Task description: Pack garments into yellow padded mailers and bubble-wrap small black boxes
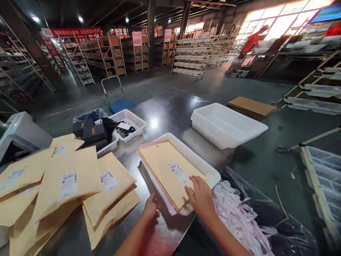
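A stack of yellow padded envelopes rests on a white perforated basket at the middle of the metal table. The top envelope bears a white printed label. My right hand lies over the envelope's near right corner, its fingers spread and touching the label's lower end. My left hand hovers just left of the stack's near edge, fingers curled in, with nothing visible in them. White and pinkish sheets show beneath the envelopes. To the left is a pile of labelled padded envelopes.
Black boxes and a white basket stand behind the pile. A white tub and flat cardboard are at the far right. Paper strips fill a black bag at right. Racks and a person are beyond.
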Demonstrator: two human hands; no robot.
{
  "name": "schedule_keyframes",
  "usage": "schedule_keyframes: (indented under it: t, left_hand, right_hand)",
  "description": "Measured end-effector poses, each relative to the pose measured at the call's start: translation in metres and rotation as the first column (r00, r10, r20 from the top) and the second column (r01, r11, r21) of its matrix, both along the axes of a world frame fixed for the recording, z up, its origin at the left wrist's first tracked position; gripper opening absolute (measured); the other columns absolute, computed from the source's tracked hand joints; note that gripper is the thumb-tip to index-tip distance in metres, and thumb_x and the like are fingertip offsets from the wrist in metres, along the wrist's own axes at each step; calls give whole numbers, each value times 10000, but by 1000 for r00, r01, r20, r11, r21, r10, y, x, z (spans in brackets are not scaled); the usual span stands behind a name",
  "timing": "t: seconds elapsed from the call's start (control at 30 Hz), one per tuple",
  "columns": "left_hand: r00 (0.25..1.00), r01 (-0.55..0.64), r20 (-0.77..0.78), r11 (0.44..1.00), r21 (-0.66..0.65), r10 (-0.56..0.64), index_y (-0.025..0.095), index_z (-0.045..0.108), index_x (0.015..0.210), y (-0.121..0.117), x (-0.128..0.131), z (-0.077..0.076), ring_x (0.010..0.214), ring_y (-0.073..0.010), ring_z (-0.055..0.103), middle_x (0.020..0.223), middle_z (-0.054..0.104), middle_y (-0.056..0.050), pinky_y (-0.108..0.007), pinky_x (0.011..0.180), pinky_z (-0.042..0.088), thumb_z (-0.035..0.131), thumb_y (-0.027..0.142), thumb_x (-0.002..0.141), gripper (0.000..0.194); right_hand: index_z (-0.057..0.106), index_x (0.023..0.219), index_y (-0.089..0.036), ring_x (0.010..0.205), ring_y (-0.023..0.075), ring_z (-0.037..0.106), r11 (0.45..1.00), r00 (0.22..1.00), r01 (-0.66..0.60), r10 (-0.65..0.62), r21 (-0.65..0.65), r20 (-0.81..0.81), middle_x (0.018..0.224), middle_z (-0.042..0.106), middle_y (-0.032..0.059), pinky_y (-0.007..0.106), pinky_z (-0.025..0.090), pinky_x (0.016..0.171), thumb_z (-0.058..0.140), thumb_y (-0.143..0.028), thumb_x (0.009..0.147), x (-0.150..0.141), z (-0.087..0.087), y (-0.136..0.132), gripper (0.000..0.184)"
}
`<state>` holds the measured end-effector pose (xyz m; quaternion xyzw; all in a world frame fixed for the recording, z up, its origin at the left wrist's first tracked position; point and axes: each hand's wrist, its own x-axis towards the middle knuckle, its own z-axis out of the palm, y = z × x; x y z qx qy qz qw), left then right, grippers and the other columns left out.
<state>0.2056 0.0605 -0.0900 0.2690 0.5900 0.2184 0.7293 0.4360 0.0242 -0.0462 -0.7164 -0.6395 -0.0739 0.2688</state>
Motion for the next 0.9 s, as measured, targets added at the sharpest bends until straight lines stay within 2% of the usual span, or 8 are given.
schedule_keyframes:
  t: [0.1,0.2,0.37,0.57,0.67,0.73,0.8,0.9]
  left_hand:
    - [995,-31,-89,998,50,35,186,561,981,-13,-15,-3,570,-91,537,890,601,-15,-231,507,388,580,173,639,342]
    - [993,-34,-112,993,109,46,179,560,852,-30,-37,4,522,-90,505,773,580,2,-236,488,348,621,268,630,247]
    - [988,-78,-116,972,223,106,189,623,798,-45,-61,31,608,-138,553,748,622,-25,-260,536,402,668,373,576,292]
    - [996,-38,-64,925,377,66,187,692,838,-41,-53,71,746,-183,623,910,706,-80,-285,614,463,687,414,589,337]
    - [999,-33,-17,911,411,43,159,684,846,-38,-47,92,728,-178,632,897,698,-90,-281,610,470,741,482,581,421]
    - [993,-118,72,911,396,97,146,676,911,-37,-45,110,728,-188,652,914,695,-104,-292,618,498,788,550,563,545]
    - [954,-263,234,895,359,186,152,655,1040,-35,-46,134,776,-214,684,1000,698,-124,-312,644,538,803,607,570,671]
    - [835,-484,421,838,254,354,157,646,1096,-34,-59,174,872,-243,711,1057,718,-126,-340,712,584,780,548,675,589]
  right_hand:
    - [449,1394,-129,1248,304,504,980,993,-110,114,-167,15,1350,538,191,438,461,1002,553,-375,890,-50,21,15,570]
    - [439,1431,-110,1183,332,547,908,981,-64,133,-414,140,1344,539,216,424,507,925,591,-250,854,-81,34,24,613]
    - [443,1431,-87,960,276,653,801,927,-16,236,-598,292,1140,642,188,351,558,728,423,-114,925,-64,65,33,507]
    - [434,1432,-97,922,305,676,859,856,160,125,-486,502,1103,620,219,365,542,656,304,-78,963,-21,123,50,488]
    - [412,1456,-163,881,276,696,808,874,96,212,-582,438,1070,648,173,338,529,661,347,-29,937,-17,143,49,540]
    - [389,1471,-198,830,250,707,783,885,62,244,-619,397,1018,678,128,319,527,661,387,11,899,-31,153,38,609]
    - [390,1473,-208,799,252,708,822,874,-15,288,-569,392,980,694,112,316,533,643,440,4,877,-62,158,15,634]
    - [443,1439,-229,729,272,698,848,767,-303,488,-435,417,1013,703,153,335,539,586,539,-59,851,-137,150,-36,619]
